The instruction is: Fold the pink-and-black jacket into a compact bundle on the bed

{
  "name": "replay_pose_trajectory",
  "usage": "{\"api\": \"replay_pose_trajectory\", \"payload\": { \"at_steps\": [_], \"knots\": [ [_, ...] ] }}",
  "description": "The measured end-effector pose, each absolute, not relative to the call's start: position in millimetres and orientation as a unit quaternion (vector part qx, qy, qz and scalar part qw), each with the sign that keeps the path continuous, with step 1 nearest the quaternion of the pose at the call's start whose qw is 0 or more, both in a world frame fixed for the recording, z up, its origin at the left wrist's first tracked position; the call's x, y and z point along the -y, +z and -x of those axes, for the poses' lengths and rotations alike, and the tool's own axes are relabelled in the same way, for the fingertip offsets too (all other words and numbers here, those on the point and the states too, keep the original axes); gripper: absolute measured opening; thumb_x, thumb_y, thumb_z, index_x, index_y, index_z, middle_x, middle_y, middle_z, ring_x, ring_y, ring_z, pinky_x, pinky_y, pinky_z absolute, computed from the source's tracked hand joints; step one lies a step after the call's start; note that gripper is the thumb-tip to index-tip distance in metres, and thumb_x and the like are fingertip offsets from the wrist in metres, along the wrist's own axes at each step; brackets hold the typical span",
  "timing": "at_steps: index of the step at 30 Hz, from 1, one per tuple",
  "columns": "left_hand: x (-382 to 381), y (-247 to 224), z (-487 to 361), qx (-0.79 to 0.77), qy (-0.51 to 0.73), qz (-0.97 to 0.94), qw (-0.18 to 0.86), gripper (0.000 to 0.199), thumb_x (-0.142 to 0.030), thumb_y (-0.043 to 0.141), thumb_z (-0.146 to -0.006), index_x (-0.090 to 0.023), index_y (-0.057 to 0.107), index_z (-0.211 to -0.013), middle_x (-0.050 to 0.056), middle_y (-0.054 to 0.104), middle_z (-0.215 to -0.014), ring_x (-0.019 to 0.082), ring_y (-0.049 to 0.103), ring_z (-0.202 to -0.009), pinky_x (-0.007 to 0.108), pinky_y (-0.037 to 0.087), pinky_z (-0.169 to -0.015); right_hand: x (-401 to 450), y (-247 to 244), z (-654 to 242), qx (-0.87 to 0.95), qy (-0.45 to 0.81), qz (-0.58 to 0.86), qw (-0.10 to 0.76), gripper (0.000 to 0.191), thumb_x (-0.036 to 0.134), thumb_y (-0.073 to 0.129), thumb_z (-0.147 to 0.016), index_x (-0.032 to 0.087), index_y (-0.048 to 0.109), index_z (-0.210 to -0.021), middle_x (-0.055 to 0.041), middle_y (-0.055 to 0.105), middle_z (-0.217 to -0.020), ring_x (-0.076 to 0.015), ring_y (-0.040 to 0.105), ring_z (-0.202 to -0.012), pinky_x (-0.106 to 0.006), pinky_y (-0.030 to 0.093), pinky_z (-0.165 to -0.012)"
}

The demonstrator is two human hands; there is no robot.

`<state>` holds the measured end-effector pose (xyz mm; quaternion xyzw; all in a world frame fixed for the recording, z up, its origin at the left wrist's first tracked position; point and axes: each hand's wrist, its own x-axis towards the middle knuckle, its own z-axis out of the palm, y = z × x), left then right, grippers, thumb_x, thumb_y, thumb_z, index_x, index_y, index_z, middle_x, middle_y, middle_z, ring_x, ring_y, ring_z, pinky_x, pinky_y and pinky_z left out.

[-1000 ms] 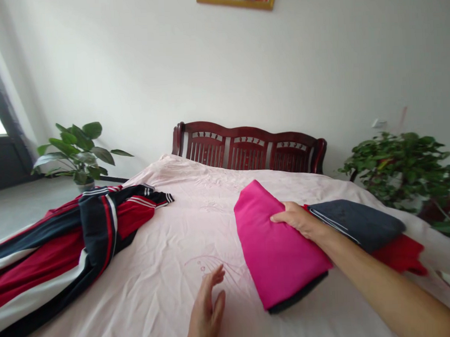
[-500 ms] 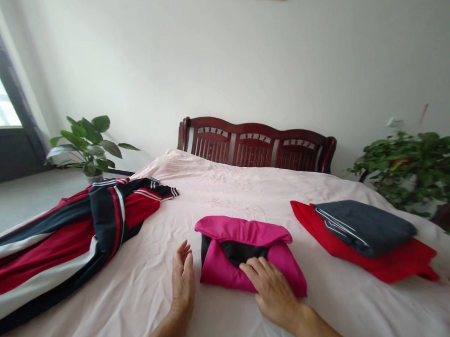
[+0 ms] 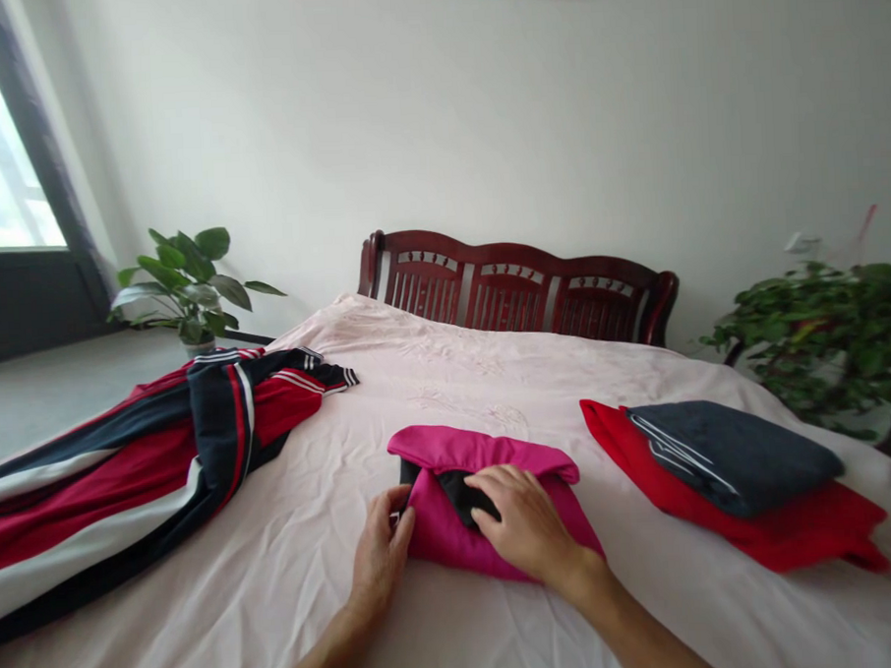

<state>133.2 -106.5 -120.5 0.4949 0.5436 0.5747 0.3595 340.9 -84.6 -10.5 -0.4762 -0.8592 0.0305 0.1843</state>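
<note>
A folded pink and black garment (image 3: 454, 531) lies on the bed's pale pink sheet (image 3: 455, 383) in front of me. My left hand (image 3: 382, 544) is at its left edge, fingers and thumb closed on the black cloth there. My right hand (image 3: 523, 518) rests over the middle of the bundle, its fingers curled on the black part below the pink top flap. The palm hides some of the garment's right side.
Red, navy and white striped clothes (image 3: 156, 465) spread over the bed's left. On the right, a folded dark blue garment (image 3: 738, 454) lies on a red one (image 3: 786, 541). Beyond stand a wooden headboard (image 3: 506, 282) and plants (image 3: 192, 276) on both sides.
My left hand has moved right, from beside the garment onto its left edge, and closed there. My right hand has shifted slightly up over the black part. The view has turned a little left.
</note>
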Motion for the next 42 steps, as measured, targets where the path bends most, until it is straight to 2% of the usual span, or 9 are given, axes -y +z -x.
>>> {"api": "replay_pose_trajectory", "payload": {
  "at_steps": [5,9,13,18,25,27,32,37,42],
  "knots": [
    [109,-117,-132,-0.559,0.538,-0.567,0.276,0.032,-0.032,0.057,-0.085,-0.023,0.065,-0.114,0.007,0.065,-0.113,0.025,0.064,-0.106,0.042,0.05,-0.095,77,-30,-330,0.879,-0.034,0.466,0.096,0.066,0.012,0.056,-0.073,0.02,0.052,-0.139,-0.0105,0.057,-0.136,-0.0285,0.048,-0.123,-0.045,0.038,-0.104],
    [110,-116,-134,-0.571,0.509,-0.602,0.228,0.034,-0.025,0.054,-0.085,-0.026,0.065,-0.118,0.007,0.062,-0.117,0.024,0.06,-0.113,0.043,0.046,-0.1,61,-35,-338,0.855,-0.088,0.507,0.073,0.065,-0.001,0.045,-0.076,0.02,0.056,-0.136,-0.0115,0.062,-0.121,-0.026,0.054,-0.111,-0.039,0.044,-0.094],
    [108,-115,-133,-0.574,0.49,-0.618,0.219,0.034,-0.022,0.052,-0.085,-0.025,0.066,-0.116,0.008,0.061,-0.117,0.024,0.059,-0.114,0.044,0.045,-0.103,49,-11,-358,0.839,-0.041,0.52,0.152,0.048,-0.003,0.042,-0.078,0.022,0.072,-0.107,-0.0072,0.064,-0.099,-0.0202,0.058,-0.1,-0.029,0.045,-0.087],
    [107,-123,-133,-0.584,0.509,-0.579,0.253,0.029,-0.028,0.057,-0.082,-0.022,0.062,-0.109,0.008,0.063,-0.113,0.026,0.062,-0.11,0.044,0.049,-0.097,70,-14,-378,0.839,-0.019,0.499,0.218,0.057,-0.006,0.041,-0.076,0.024,0.07,-0.114,-0.0053,0.063,-0.097,-0.019,0.057,-0.099,-0.028,0.045,-0.088],
    [77,-115,-125,-0.626,0.547,-0.521,0.193,0.078,-0.04,0.066,-0.076,-0.018,0.038,-0.145,0.014,0.051,-0.131,0.029,0.059,-0.115,0.051,0.049,-0.099,97,-67,-376,0.837,-0.025,0.518,0.176,0.064,-0.002,0.041,-0.08,0.023,0.058,-0.135,-0.0083,0.061,-0.109,-0.0228,0.055,-0.104,-0.036,0.043,-0.097],
    [62,-103,-122,-0.611,0.525,-0.56,0.193,0.07,-0.034,0.065,-0.075,-0.02,0.046,-0.142,0.013,0.055,-0.127,0.028,0.061,-0.111,0.049,0.049,-0.098,99,-61,-378,0.841,-0.008,0.515,0.165,0.066,-0.001,0.043,-0.076,0.023,0.057,-0.136,-0.0081,0.061,-0.111,-0.0222,0.055,-0.106,-0.036,0.043,-0.098],
    [40,-81,-119,-0.595,0.482,-0.6,0.232,0.039,-0.014,0.059,-0.065,-0.021,0.072,-0.102,0.007,0.071,-0.103,0.026,0.066,-0.1,0.041,0.048,-0.096,98,-17,-399,0.865,0.086,0.468,0.158,0.063,0.006,0.048,-0.07,0.024,0.064,-0.128,-0.004,0.067,-0.117,-0.0194,0.059,-0.11,-0.032,0.044,-0.1],
    [41,-69,-127,-0.592,0.499,-0.561,0.291,0.027,-0.033,0.056,-0.078,-0.02,0.069,-0.098,0.003,0.073,-0.082,0.022,0.068,-0.079,0.032,0.053,-0.072,71,9,-434,0.74,-0.008,0.594,0.315,0.044,0.018,0.042,-0.088,0.017,0.065,-0.124,-0.0096,0.067,-0.121,-0.0224,0.057,-0.117,-0.036,0.042,-0.105],
    [49,-67,-136,-0.574,0.515,-0.512,0.379,0.029,-0.042,0.053,-0.081,-0.021,0.064,-0.098,-0.001,0.067,-0.073,0.017,0.064,-0.064,0.026,0.049,-0.059,41,-29,-453,0.703,-0.048,0.641,0.304,0.043,0.032,0.041,-0.095,0.016,0.062,-0.129,-0.0141,0.061,-0.126,-0.0267,0.053,-0.122,-0.044,0.04,-0.109]
  ]
}}
